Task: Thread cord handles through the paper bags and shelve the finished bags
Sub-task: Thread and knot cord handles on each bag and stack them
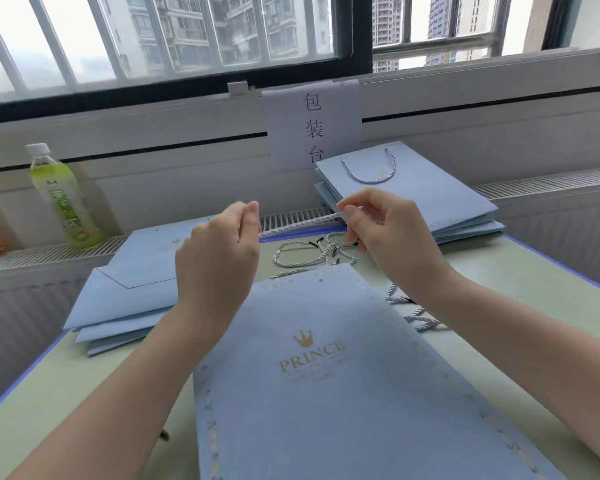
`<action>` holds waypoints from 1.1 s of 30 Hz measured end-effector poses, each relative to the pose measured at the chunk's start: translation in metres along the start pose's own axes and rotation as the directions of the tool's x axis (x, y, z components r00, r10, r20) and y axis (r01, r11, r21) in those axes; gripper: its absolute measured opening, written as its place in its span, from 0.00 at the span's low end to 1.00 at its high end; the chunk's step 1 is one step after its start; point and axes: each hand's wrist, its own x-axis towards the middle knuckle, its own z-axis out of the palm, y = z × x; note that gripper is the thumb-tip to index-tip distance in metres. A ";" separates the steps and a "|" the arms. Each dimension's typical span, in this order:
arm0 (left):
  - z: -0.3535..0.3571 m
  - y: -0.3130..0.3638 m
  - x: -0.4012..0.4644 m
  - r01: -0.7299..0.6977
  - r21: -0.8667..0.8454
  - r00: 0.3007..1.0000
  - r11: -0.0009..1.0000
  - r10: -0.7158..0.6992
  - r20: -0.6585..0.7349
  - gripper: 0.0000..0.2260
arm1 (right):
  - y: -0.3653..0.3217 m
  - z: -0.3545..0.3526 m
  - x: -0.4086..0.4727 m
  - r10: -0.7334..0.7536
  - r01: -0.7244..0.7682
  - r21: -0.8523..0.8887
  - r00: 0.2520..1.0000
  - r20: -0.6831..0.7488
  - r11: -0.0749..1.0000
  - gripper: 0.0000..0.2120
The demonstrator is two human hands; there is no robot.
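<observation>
1. The left hand (219, 251) and the right hand (378, 230) are raised above the table, and a twisted white-and-pale-blue cord (302, 224) is stretched taut between them. The left hand's fingers are curled round one end; the right hand pinches the other end between thumb and fingertips.

2. Directly below the hands lies a flat pale-blue paper bag with a gold crown and "PRINCE" lettering (326, 375). A small punched hole shows near its top edge, and no cord passes through it that I can see, so I judge this bag to be still unthreaded.

3. Just beyond its top edge, a loose heap of spare twisted cords with black tips (312, 251) lies on the pale-green table top (534, 271); another short length of cord shows under the right forearm.

4. To the left sits a stack of flat pale-blue bags without handles (129, 292), seemingly the waiting supply.

5. At the back right, a stack of pale-blue bags (430, 202) has a cord handle looped on the top one, so at least one bag looks finished; the lower ones cannot be judged.

6. No shelf is in view, so shelving appears to remain, along with threading the left-hand stack.

7. A green drink bottle (63, 199) stands on the sill at left.
</observation>
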 end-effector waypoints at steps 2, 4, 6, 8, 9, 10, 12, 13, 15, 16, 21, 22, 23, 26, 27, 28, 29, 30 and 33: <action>0.002 -0.004 0.000 0.035 0.126 0.994 0.991 -0.048 0.098 0.20 | 0.002 -0.001 0.001 0.050 -0.050 -0.025 0.998 0.028 0.998 0.08; 0.005 -0.005 -0.002 0.001 0.224 0.981 0.975 -0.045 0.188 0.20 | 0.003 -0.001 0.001 0.143 -0.147 0.070 0.988 0.059 0.987 0.10; 0.008 -0.002 -0.004 -0.050 0.277 0.955 0.960 -0.035 0.295 0.18 | 0.000 0.000 0.002 0.255 -0.287 0.315 0.957 0.140 0.905 0.10; 0.012 0.000 -0.006 -0.076 0.278 0.911 0.958 -0.046 0.409 0.13 | -0.004 -0.001 0.003 0.321 -0.400 0.542 0.916 0.239 0.739 0.09; 0.014 0.001 -0.008 -0.085 0.269 0.891 0.959 -0.048 0.452 0.11 | -0.005 -0.002 0.004 0.334 -0.430 0.609 0.903 0.272 0.666 0.10; 0.016 0.001 -0.010 -0.098 0.264 0.875 0.960 -0.043 0.482 0.12 | -0.006 -0.004 0.005 0.332 -0.439 0.642 0.898 0.288 0.629 0.09; 0.021 0.001 -0.014 -0.128 0.267 0.865 0.955 -0.024 0.501 0.14 | -0.006 -0.006 0.005 0.302 -0.394 0.593 0.919 0.254 0.702 0.08; 0.023 0.002 -0.016 -0.141 0.271 0.864 0.952 -0.016 0.504 0.15 | -0.006 -0.005 0.005 0.268 -0.342 0.516 0.939 0.216 0.785 0.07; 0.025 0.002 -0.018 -0.154 0.270 0.856 0.951 -0.009 0.517 0.16 | -0.005 -0.004 0.003 0.153 -0.205 0.367 0.974 0.166 0.907 0.05; 0.026 0.002 -0.017 -0.133 0.256 0.849 0.957 -0.023 0.528 0.16 | -0.004 -0.004 0.002 0.093 -0.140 0.313 0.983 0.160 0.939 0.04; 0.026 0.000 -0.012 0.088 0.081 0.807 0.993 -0.119 0.578 0.09 | 0.010 0.001 -0.001 -0.089 0.137 -0.261 0.978 0.187 0.956 0.06; 0.026 0.000 -0.011 0.104 0.055 0.807 0.993 -0.117 0.578 0.07 | 0.011 0.001 -0.001 -0.107 0.166 -0.330 0.976 0.190 0.929 0.08; 0.025 -0.001 -0.011 0.115 0.040 0.807 0.992 -0.117 0.579 0.06 | 0.010 0.000 -0.001 -0.099 0.163 -0.341 0.975 0.197 0.926 0.10; 0.025 -0.001 -0.010 0.132 0.014 0.799 0.991 -0.115 0.591 0.08 | 0.008 -0.004 0.000 -0.027 0.092 -0.265 0.971 0.236 0.960 0.14; 0.025 -0.002 -0.010 0.141 -0.002 0.789 0.990 -0.111 0.604 0.08 | 0.007 -0.004 0.000 -0.018 0.082 -0.256 0.970 0.242 0.963 0.14; 0.025 -0.003 -0.010 0.152 -0.019 0.776 0.988 -0.107 0.621 0.09 | 0.007 -0.003 0.000 -0.017 0.081 -0.257 0.970 0.241 0.963 0.13; 0.026 -0.004 -0.010 0.159 -0.031 0.762 0.987 -0.103 0.639 0.09 | 0.007 -0.001 0.000 -0.025 0.093 -0.279 0.971 0.238 0.956 0.11; 0.026 -0.006 -0.010 0.163 -0.033 0.753 0.986 -0.103 0.650 0.10 | 0.007 0.000 0.000 -0.034 0.111 -0.316 0.970 0.240 0.942 0.10; 0.026 -0.008 -0.009 0.173 -0.011 0.764 0.985 -0.127 0.632 0.08 | 0.004 0.000 -0.001 -0.033 0.119 -0.300 0.960 0.276 0.946 0.09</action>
